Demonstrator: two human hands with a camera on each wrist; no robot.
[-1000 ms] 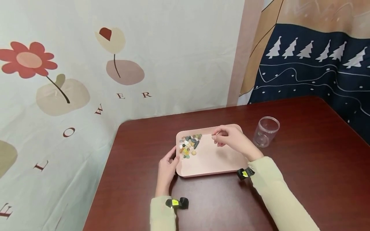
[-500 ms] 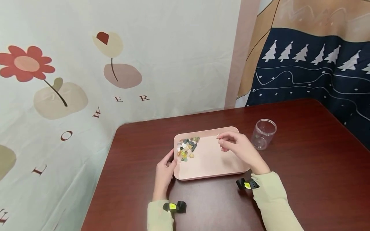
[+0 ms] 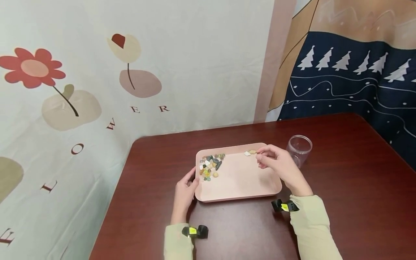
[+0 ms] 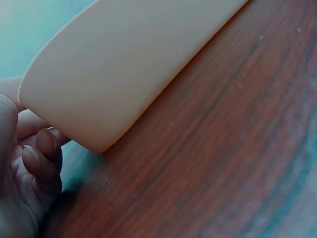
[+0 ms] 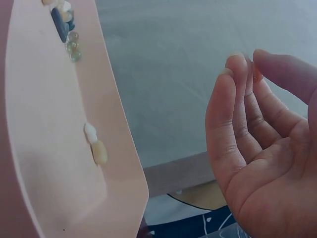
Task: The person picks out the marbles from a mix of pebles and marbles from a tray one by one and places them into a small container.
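A pink tray lies on the table with a cluster of small mixed stones at its left end. My left hand grips the tray's left side, thumb at the rim; the left wrist view shows fingers curled under the tray's corner. Over the tray's right end, my right hand pinches a small reddish stone between thumb and fingertips, mostly hidden by them. Just left of those fingertips, a white stone and a yellowish stone lie end to end along the tray's far wall.
A clear, open-topped jar stands on the dark red table, just beyond the right hand and partly hidden by it. Printed cloth hangs along the table's back and left edges. A strapped camera sits on each wrist.
My right hand has moved right along the tray, uncovering the white and yellowish stones by the far wall. My left hand keeps its hold on the tray. The head view has shifted slightly.
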